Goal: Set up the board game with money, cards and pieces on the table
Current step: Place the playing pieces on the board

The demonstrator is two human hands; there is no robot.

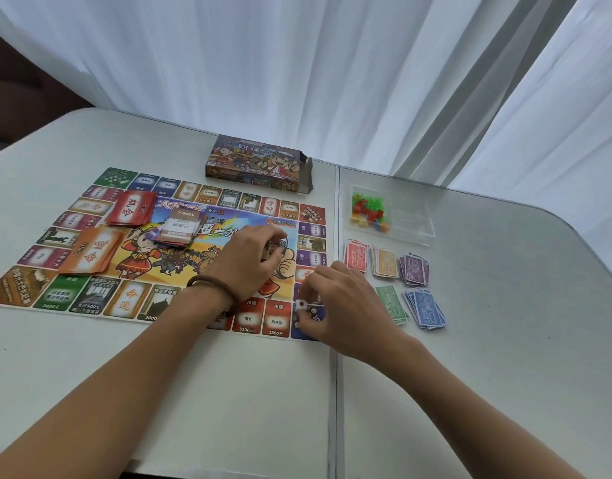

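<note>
A small white die (pixel 301 304) with a red spot sits at the near right corner of the game board (pixel 90 299), pinched between the thumb and forefinger of the right hand (pixel 342 305). The other fingers of that hand are curled in over the corner squares. One or two tiny pale bits lie on the board just beside the die, too small to make out.

The left hand (pixel 245 264) hovers over the picture in the middle of the board with its fingers curled and the tips bunched together. I cannot tell whether they hold anything. A brown cord bracelet (pixel 211 283) circles that wrist.

On the left half of the board lie three loose piles: red cards (pixel 131 209) at the far side, orange cards (pixel 90 257) nearer, and a stack of pale deed cards (pixel 180 229) towards the middle.

Just right of the board the paper money is laid in five stacks. Red notes (pixel 355 255), yellow notes (pixel 384 262) and purple notes (pixel 415 269) form the far row, with green notes (pixel 391 302) and blue notes (pixel 425 309) in the near row. Beyond them a clear plastic tray (pixel 411 219) holds small coloured pieces (pixel 366 209) in its left end.

The game box (pixel 259 164) lies beyond the far edge of the board, its right end open. Everything rests on a white table (pixel 505 305), with white curtains (pixel 297 63) hanging behind
</note>
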